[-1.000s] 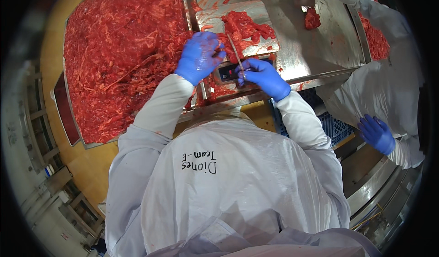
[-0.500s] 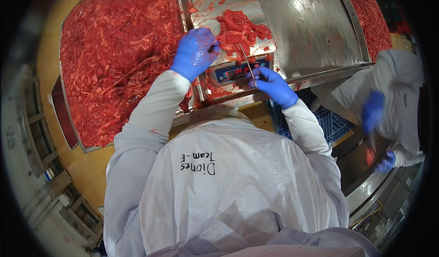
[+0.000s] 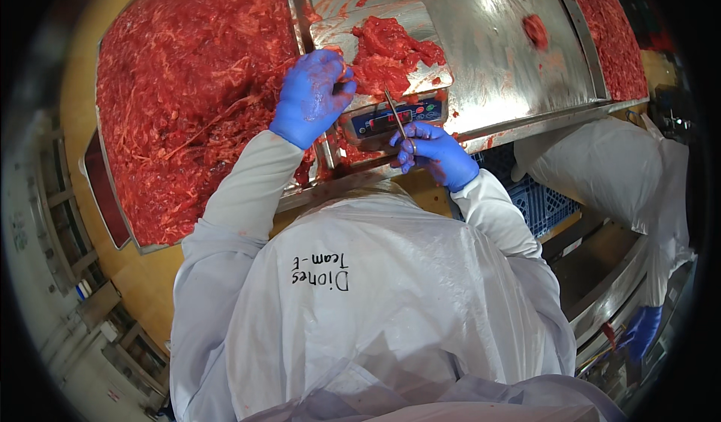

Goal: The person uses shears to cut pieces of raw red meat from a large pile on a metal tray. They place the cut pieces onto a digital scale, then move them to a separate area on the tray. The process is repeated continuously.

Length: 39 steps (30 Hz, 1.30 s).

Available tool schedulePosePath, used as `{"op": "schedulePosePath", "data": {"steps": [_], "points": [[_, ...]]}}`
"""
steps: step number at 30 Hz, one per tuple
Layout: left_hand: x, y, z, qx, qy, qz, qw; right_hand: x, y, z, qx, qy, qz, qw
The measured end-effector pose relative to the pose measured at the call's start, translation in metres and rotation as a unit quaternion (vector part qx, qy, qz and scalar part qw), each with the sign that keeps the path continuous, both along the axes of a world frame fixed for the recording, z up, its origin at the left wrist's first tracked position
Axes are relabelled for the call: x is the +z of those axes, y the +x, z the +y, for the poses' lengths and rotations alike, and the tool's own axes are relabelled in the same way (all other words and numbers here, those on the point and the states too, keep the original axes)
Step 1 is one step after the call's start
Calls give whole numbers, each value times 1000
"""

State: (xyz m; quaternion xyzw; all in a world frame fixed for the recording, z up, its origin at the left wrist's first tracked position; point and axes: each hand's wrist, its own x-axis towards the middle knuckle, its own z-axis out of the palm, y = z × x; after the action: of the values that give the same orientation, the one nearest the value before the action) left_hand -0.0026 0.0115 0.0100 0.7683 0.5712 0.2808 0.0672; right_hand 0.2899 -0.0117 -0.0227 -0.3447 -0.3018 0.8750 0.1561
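Observation:
My left hand [image 3: 308, 99], in a blue glove, has curled fingers on a bit of red meat beside the steel scale plate [image 3: 338, 31]. A mound of meat [image 3: 383, 50] lies on that plate. My right hand [image 3: 435, 155], also gloved, grips a thin metal tool [image 3: 394, 114], perhaps a knife, which slants up across the scale's display [image 3: 375, 122] toward the meat. The display shows lit red digits. A large tray of red meat [image 3: 195, 84] fills the left side, next to my left hand.
A steel work surface [image 3: 496, 61] extends right, with a loose meat lump [image 3: 535, 33] and another meat-filled tray [image 3: 604, 39] beyond. A blue crate [image 3: 544, 204] sits below the edge. At right, a co-worker in white [image 3: 601, 174] has a gloved hand [image 3: 642, 332] low down.
My left hand has shifted slightly left, my right hand slightly down with the tool. The co-worker's hand has dropped lower. A meat lump has appeared on the steel surface since half a second ago.

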Motion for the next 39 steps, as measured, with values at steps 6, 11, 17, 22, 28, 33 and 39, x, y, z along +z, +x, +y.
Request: {"op": "schedulePosePath", "data": {"steps": [6,11,17,22,28,33,39], "points": [[-5,28,9,5,-74,24,997,2,-31,29,-65,-18,47,997],[-9,1,2,-27,-40,34,998,-8,-8,14,5,20,0,1000],[3,14,-4,-68,-77,73,992,0,-37,33,-27,-21,82,996],[11,-2,4,-4,-88,-19,996,-1,-27,19,-11,10,3,1000],[-2,25,15,44,-125,-32,991,10,-48,34,-53,-54,114,991],[-12,6,7,35,-128,-56,990,1,-42,21,-29,-14,-7,999],[10,15,-1,-19,-242,-99,965,6,-52,33,-36,-55,102,993]]}}
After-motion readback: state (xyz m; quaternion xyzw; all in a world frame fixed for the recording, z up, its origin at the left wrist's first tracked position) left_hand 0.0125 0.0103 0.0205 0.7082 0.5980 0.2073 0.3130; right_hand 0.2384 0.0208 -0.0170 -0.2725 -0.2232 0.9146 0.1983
